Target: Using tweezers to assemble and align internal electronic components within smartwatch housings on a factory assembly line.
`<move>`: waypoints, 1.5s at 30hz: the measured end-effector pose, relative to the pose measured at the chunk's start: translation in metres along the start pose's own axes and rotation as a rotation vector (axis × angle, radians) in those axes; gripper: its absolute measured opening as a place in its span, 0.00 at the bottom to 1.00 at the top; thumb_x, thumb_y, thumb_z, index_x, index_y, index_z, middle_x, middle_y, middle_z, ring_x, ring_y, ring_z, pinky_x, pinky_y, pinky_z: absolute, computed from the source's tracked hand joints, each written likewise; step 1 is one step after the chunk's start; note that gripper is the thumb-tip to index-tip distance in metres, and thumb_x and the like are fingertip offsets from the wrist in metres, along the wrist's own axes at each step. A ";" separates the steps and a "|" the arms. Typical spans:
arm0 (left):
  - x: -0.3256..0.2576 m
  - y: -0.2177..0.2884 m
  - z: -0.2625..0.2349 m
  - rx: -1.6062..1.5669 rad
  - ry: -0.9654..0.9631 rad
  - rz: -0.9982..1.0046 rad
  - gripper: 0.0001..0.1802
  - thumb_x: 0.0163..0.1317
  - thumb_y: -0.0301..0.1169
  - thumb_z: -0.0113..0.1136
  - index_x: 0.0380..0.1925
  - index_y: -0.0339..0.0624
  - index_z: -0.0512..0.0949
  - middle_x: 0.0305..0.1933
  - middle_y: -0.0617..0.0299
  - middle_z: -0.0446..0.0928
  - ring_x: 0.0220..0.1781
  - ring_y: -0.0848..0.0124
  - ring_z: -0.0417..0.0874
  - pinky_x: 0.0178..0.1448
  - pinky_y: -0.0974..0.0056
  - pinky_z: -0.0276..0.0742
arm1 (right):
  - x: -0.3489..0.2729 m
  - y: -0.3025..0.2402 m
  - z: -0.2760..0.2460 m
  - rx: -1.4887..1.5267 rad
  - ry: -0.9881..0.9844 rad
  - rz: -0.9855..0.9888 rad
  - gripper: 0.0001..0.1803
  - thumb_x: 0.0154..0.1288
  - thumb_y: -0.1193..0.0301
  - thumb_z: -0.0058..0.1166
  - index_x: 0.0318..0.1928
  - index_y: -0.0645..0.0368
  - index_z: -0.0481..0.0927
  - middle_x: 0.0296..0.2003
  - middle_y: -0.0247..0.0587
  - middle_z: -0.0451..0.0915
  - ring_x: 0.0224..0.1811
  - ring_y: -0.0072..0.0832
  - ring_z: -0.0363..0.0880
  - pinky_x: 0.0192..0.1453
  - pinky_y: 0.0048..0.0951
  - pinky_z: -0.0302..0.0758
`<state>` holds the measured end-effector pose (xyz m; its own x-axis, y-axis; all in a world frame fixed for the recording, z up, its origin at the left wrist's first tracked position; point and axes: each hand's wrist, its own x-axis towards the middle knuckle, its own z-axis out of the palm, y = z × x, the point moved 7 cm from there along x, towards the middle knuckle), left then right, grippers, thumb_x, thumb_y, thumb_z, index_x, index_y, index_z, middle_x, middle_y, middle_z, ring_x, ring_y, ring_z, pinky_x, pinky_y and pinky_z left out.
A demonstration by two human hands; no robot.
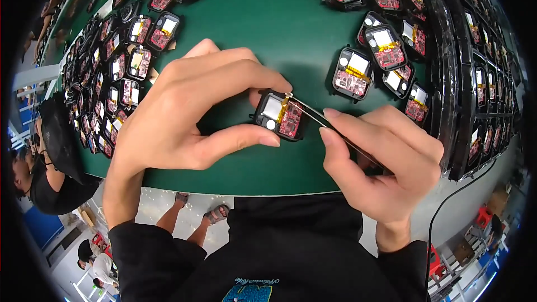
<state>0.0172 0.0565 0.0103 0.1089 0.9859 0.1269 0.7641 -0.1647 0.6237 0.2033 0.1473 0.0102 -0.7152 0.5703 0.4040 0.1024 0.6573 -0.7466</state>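
Note:
My left hand grips an opened smartwatch case between thumb and fingers, just above the green tabletop. Inside the black case are a silver battery, a red circuit board and yellow tape. My right hand pinches a pair of metal tweezers. Their tips meet the case's upper edge, close to my left index fingertip, at a small pale part by the yellow tape. Whether the tips grip that part is too small to tell.
Many similar open watch cases crowd the table's left side. Several more lie at the right, some stacked. Black trays filled with cases stand along the right edge. The green tabletop spans the middle. Other people sit at the left.

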 end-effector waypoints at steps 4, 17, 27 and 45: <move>0.000 0.000 -0.001 0.009 0.013 0.024 0.32 0.52 0.49 0.85 0.51 0.38 0.90 0.41 0.60 0.87 0.30 0.69 0.75 0.42 0.63 0.66 | -0.001 -0.001 0.004 -0.031 0.005 -0.040 0.16 0.51 0.86 0.77 0.43 0.67 0.95 0.26 0.33 0.83 0.19 0.12 0.69 0.22 0.20 0.59; -0.002 -0.013 -0.004 -0.108 -0.074 0.012 0.35 0.51 0.54 0.84 0.50 0.38 0.92 0.40 0.62 0.87 0.28 0.73 0.71 0.41 0.64 0.61 | 0.005 0.003 0.002 0.065 -0.123 0.051 0.12 0.56 0.87 0.73 0.42 0.69 0.94 0.24 0.38 0.84 0.21 0.19 0.76 0.26 0.22 0.66; -0.001 -0.012 -0.001 -0.067 -0.083 0.088 0.36 0.54 0.57 0.81 0.50 0.35 0.92 0.41 0.60 0.88 0.31 0.72 0.75 0.42 0.64 0.61 | 0.004 0.007 0.005 0.103 -0.196 0.057 0.10 0.57 0.86 0.73 0.41 0.69 0.94 0.25 0.39 0.86 0.22 0.20 0.78 0.26 0.22 0.67; 0.001 -0.006 0.000 -0.082 -0.096 0.080 0.32 0.55 0.54 0.80 0.45 0.33 0.91 0.40 0.56 0.90 0.38 0.65 0.84 0.47 0.60 0.64 | -0.001 0.007 0.008 0.113 -0.122 -0.001 0.12 0.55 0.87 0.72 0.41 0.68 0.95 0.23 0.34 0.83 0.18 0.14 0.70 0.22 0.21 0.59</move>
<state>0.0127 0.0588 0.0072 0.2308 0.9671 0.1075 0.6965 -0.2413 0.6758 0.1986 0.1473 0.0006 -0.7945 0.5014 0.3426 0.0285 0.5944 -0.8037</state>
